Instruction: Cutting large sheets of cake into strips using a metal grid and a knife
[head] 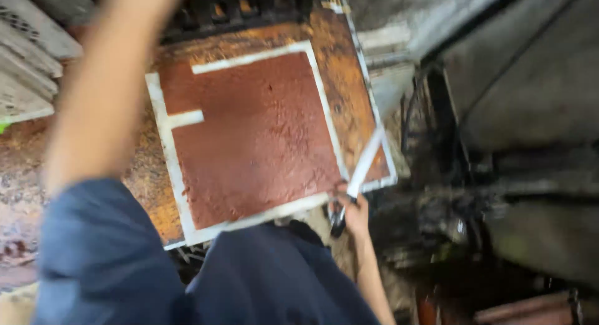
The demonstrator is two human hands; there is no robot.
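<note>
A head-worn camera looks down, blurred by motion, at one large flat rusty metal plate (340,75) that fills the middle of the view, its edges orange and flaking. Set on the plate is one shallow frame of pale strips (167,138), roughly square, with a short pale tab jutting inward on its left side; the frame holds a single even bed of reddish-brown grainy paste (256,138) that fills it almost edge to edge. To the right of the plate stands one dark, grimy machine (499,144) with grey panels, too blurred to make out in detail. At the far left edge are stacked pale perforated trays (25,57), at least three, though the exact count cannot be told. At the bottom, the person's dark blue clothing (187,275) covers the shoulder and chest. One bare left arm (106,94) reaches up past the left side of the plate; its hand passes out of the top of the view, so whether it grips anything cannot be told. The right hand (355,214) sits at the lower right corner of the frame, fingers closed around the dark handle of one scraper (365,163), whose pale flat blade slants up and to the right, lying across the corner of the plate just beside the bed of paste. Dark debris lies on the ground beneath the plate's near edge.
</note>
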